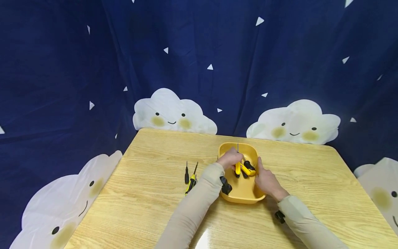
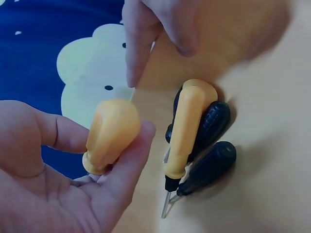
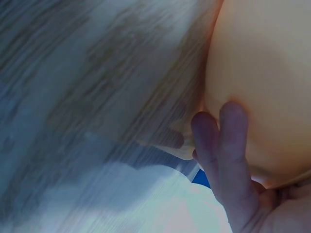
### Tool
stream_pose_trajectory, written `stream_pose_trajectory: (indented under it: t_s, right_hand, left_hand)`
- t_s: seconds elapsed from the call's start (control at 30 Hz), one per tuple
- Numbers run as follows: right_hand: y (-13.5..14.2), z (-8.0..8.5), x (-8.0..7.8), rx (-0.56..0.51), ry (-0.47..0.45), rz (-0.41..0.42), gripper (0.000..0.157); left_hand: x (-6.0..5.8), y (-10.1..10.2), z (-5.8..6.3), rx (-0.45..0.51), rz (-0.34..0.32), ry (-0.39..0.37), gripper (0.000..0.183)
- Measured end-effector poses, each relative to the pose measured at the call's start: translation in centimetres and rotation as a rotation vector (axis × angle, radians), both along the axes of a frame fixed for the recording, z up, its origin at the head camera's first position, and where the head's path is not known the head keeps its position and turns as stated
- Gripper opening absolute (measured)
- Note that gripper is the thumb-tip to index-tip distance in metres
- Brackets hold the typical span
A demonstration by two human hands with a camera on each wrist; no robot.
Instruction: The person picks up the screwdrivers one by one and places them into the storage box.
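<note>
A yellow plastic tub (image 1: pixel 242 200) stands on the table, with my left hand (image 1: pixel 230 158) reaching over its left side. Between thumb and fingers, that hand holds a screwdriver by its yellow handle (image 2: pixel 114 133); its shaft points away in the head view. Inside the tub lie another yellow-handled screwdriver (image 2: pixel 187 124) and several black-handled ones (image 2: pixel 209 167), bunched together. My right hand (image 1: pixel 268 181) grips the tub's right wall at the rim, its fingers against the outer side in the right wrist view.
Left of the tub, a black screwdriver (image 1: pixel 186 176) and a yellow-and-black screwdriver (image 1: pixel 191 183) lie on the wooden table (image 1: pixel 149 173). Something beside the latter is partly hidden by my left sleeve. A blue curtain (image 1: pixel 186 41) with clouds hangs behind.
</note>
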State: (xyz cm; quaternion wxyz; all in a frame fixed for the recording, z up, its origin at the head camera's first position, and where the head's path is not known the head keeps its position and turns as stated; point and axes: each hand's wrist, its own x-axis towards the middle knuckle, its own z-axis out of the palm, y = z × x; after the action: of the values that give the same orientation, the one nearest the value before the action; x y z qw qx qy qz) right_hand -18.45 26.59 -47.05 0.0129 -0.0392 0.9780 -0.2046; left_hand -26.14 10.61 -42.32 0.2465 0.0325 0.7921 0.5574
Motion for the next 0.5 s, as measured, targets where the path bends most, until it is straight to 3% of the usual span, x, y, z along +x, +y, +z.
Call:
stream_pose_trajectory:
  t_s: [0.13,0.37,0.5]
  right_hand:
    - [0.0,0.1,0.1,-0.003,0.008,0.003,0.074]
    - [-0.1,0.1,0.0,0.010,0.037,0.012,0.073]
    - [0.0,0.0,-0.1,0.025,0.030,0.011,0.073]
  left_hand:
    - [-0.2,0.2,-0.5,0.030,-0.002,-0.025,0.009]
    - [-0.5,0.6,-1.2,0.031,0.032,-0.056,0.033]
    - [-0.5,0.8,-1.6,0.015,0.056,-0.047,0.026]
